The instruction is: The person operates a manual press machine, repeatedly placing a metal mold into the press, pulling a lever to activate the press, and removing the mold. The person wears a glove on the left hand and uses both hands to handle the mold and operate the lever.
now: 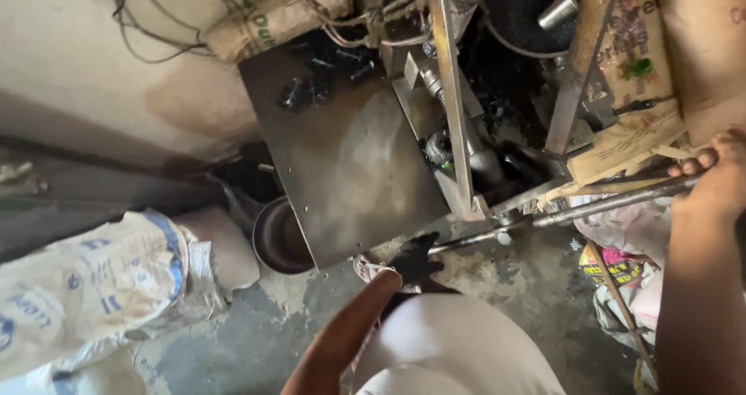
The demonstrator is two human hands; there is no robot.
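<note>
Overhead, the long metal bar (pixel 590 204) slants from the machine frame (pixel 454 131) up to the right, its high end wrapped by the right hand (pixel 719 181) fingers, its low end touched by the blackened left hand (pixel 416 259), fingers curled loosely.

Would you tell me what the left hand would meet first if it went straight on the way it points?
Probably the thin metal rod just past the black-stained left hand, whose fingers point up and right toward it; depth is unclear, so it may already touch.
</note>
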